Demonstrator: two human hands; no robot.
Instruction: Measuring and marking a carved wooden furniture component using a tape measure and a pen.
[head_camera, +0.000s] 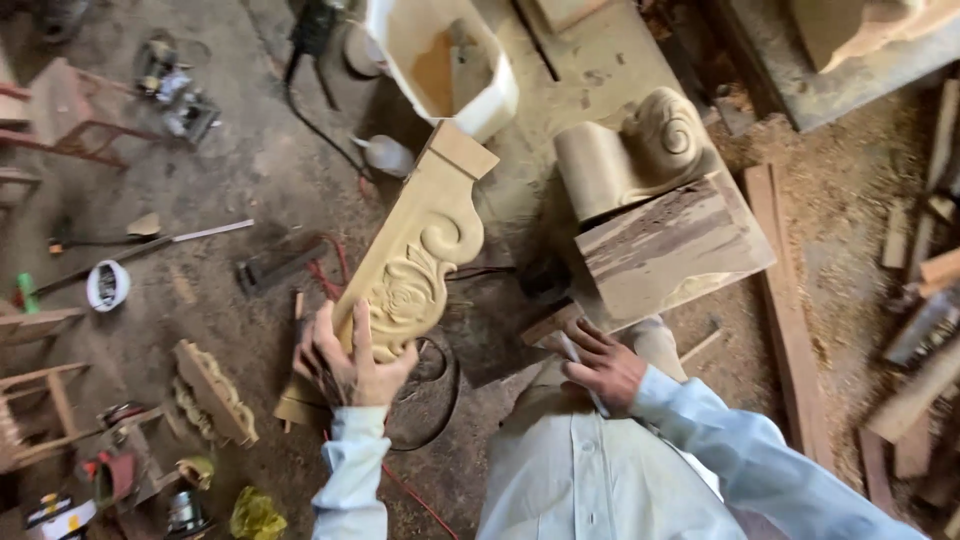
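Two hands at work: the left hand (352, 362) grips the carved wooden bracket (415, 250) at centre frame, lifting it for inspection, while the right hand (603, 368) pinches sandpaper (578, 352), so smoothing likely needs a steady hold.

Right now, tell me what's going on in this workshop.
A person in a light blue shirt holds a carved wooden bracket up by its lower end with the left hand, fingers wrapped over the floral carving. The right hand rests near the lap on a small pale strip, possibly sandpaper. A second bracket with a scroll lies on a rough wooden block just ahead. Tools, offcuts and sawdust cover the floor.
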